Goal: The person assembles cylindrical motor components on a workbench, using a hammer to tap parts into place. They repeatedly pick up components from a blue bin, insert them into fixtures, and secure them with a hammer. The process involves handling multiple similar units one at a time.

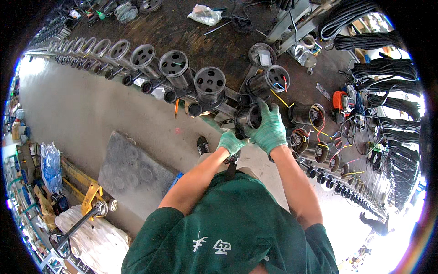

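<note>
Both my hands wear pale green gloves. A short black cylindrical part with an open round end (247,117) is held between them at the bench edge. My right hand (269,127) wraps its upper right side, fingers bent over the rim. My left hand (232,142) is closed at its lower left; its fingertips are partly hidden, and it seems to grip the part's lower edge. Just beyond stands a black cylindrical housing (258,86) with blue, red and yellow wires coming out of its top. To its left is another housing with a holed round cap (210,81).
A long row of similar capped housings (143,55) runs left along the bench edge. Wired motor units (315,114) continue to the right, near black cable coils (385,68). A plastic bag (204,15) lies on the dark bench (155,27). A pallet jack (93,201) stands lower left.
</note>
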Available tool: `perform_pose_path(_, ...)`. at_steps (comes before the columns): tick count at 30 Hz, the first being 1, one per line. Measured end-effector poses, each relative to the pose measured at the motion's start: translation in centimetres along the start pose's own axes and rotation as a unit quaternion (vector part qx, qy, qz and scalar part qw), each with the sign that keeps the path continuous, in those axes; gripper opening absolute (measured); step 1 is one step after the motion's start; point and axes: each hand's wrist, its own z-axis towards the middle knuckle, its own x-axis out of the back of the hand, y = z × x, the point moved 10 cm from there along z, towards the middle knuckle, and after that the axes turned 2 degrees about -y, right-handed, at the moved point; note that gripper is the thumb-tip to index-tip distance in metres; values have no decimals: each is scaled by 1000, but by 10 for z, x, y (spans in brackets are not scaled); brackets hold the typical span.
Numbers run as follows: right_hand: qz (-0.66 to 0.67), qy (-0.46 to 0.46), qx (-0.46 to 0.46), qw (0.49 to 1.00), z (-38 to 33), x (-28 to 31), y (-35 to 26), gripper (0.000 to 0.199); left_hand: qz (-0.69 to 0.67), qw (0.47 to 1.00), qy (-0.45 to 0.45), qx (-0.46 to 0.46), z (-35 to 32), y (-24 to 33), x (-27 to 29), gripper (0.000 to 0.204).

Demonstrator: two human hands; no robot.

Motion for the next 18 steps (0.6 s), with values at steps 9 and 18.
perform_pose_path(9, -2, -21, -9, 1000, 3, -4, -2, 93, -112, 990, -63, -57, 36, -44, -30, 63)
perform_pose_path(18, 261, -23, -49, 964, -71, 28, 99, 50, -195, 953, -210, 102, -18, 7, -1, 62)
